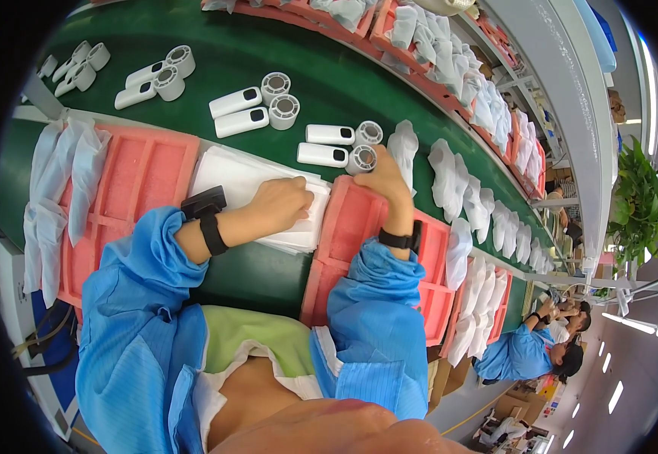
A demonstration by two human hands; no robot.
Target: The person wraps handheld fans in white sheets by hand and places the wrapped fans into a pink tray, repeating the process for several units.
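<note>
My left hand [282, 206] rests on a stack of thin white sheets or sleeves [227, 170]. Its fingers are curled closed, and whatever they pinch is hidden. Farther right, my right hand [386, 178] reaches over a pink foam tray and has its fingers at the round slotted head of a white handheld device [323, 155]. That device has a long body with a small dark window and lies on the green belt. A matching device [330, 135] lies just beyond it.
More white devices [242, 110] sit in groups leftward along the green belt [192, 34]. Pink divided trays [143, 163] flank the stack, some with wrapped pieces. Wrapped pieces [446, 174] line the belt at right. A metal shelf frame [563, 113] stands beyond; co-workers [525, 352] are at far right.
</note>
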